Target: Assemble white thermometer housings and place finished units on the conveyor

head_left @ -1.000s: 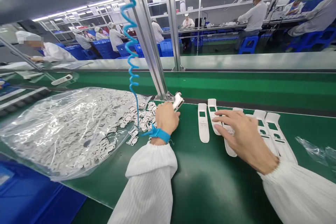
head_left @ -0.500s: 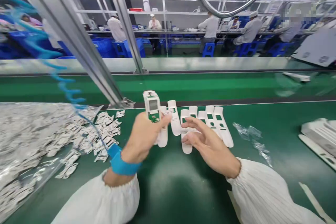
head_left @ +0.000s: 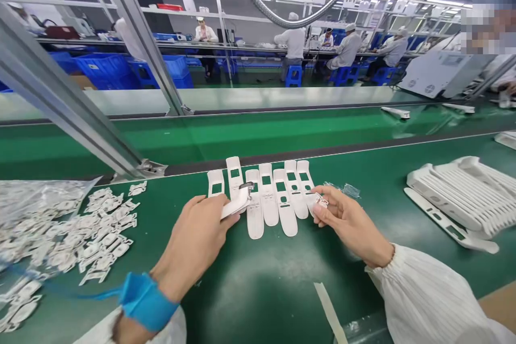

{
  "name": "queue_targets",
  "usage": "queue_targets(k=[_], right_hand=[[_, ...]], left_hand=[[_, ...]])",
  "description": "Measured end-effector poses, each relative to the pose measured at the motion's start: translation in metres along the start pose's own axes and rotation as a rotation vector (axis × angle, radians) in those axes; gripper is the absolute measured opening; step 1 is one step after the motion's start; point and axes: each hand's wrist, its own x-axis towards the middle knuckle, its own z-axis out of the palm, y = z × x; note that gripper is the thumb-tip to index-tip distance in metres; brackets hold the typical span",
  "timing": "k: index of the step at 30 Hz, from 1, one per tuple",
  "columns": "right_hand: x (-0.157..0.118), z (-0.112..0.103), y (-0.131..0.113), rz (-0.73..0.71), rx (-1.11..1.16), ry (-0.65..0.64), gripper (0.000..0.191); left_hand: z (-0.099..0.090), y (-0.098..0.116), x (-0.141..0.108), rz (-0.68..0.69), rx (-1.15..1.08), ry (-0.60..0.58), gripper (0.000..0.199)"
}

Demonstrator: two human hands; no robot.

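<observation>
My left hand (head_left: 197, 239) is closed around a white remote-like handset (head_left: 237, 203), tilted so its narrow side and dark top end show. A blue wrist strap (head_left: 147, 301) circles that wrist. Between thumb and fingers, my right hand (head_left: 342, 220) pinches a small white plastic piece (head_left: 321, 200) with cut-outs. Several long white housing shells (head_left: 269, 199) with square windows lie side by side between my hands. The right hand is just beside the rightmost shell (head_left: 305, 177); the left hand partly covers the leftmost shell (head_left: 216, 183).
Loose small white plastic parts (head_left: 108, 236) and a clear bag (head_left: 44, 199) lie on the left. Stacked white shells (head_left: 463, 193) sit on the right, and tape (head_left: 330, 312) lies near the front. A metal post (head_left: 72, 97) rises at left; people work beyond the green belt (head_left: 282, 123).
The view has shifted right. My left hand has turned the handset from face-on to edge-on. My right hand has moved from above the shells to their right end, now pinching a small white piece.
</observation>
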Motion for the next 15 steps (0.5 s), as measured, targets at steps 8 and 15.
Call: queue_targets(k=[8, 15], right_hand=[[-0.003, -0.011, 0.005, 0.005, -0.022, 0.018, 0.049], [0.028, -0.004, -0.011, -0.184, -0.554, 0.052, 0.034]], left_hand=[[0.048, 0.07, -0.024, 0.6, -0.125, 0.053, 0.036], [0.062, 0.082, -0.029, 0.664, -0.025, -0.016, 0.037]])
